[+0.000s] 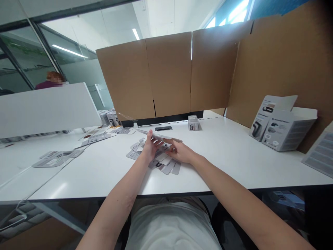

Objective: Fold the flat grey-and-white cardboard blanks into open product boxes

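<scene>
At the middle of the white tabletop [234,159], seen from the head camera, both hands hold one flat blank [162,138] just above a loose pile of blanks [166,166]. The left hand [149,147] has its grip closed on the blank's near left edge. The right hand [182,152] has its grip clamped on the right side, fingers tucked beneath.

By the look of it the work is early. The held blank is not yet folded, and the pile and more sheets [58,156] to the left lie flat. One small folded box [193,123] stands at the far edge, and a few finished boxes [110,118] stand at the left.

The blanks are thin, stiff printed card, grey and white with tabbed, angular outlines. Behind them rises a matt brown corrugated cardboard wall [169,76].
</scene>
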Tool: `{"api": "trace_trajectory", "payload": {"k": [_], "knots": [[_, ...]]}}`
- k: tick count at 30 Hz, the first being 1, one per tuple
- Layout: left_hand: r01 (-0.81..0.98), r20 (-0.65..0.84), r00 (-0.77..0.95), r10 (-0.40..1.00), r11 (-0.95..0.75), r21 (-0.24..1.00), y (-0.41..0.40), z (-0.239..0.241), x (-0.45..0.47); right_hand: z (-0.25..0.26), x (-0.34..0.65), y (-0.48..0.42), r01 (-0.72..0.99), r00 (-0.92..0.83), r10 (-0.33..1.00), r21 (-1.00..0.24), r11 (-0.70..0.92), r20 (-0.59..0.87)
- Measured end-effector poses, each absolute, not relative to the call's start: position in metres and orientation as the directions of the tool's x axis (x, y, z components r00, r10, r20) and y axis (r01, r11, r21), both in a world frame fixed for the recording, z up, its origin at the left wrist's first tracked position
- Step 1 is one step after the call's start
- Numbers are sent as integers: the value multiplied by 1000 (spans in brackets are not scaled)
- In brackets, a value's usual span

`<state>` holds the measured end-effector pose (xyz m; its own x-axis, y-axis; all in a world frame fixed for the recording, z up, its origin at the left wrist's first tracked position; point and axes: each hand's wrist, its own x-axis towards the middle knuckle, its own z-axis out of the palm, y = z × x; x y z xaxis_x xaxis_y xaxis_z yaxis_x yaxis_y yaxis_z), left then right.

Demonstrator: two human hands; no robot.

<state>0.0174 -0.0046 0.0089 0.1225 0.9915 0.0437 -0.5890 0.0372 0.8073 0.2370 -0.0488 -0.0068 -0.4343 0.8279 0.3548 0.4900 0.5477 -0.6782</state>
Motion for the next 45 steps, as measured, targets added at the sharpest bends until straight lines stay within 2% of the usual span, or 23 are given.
{"api": "trace_trajectory", "payload": {"k": [27, 32, 38, 45], "knots": [[-559, 86, 56, 995, -40, 828, 1, 4, 17, -12, 239, -42, 533, -398, 843, -657, 534, 362], [-551, 20, -80, 997, -61, 832, 1, 7, 18, -10, 239, -43, 581, -367, 867, -644, 497, 338], [-490, -76, -245, 966, -56, 870, 2, 10, 16, -12, 239, -41, 553, -411, 831, -622, 554, 376], [-493, -83, -338, 937, -101, 864, 8, 5, 14, -15, 239, -39, 527, -381, 817, -624, 577, 434]]}}
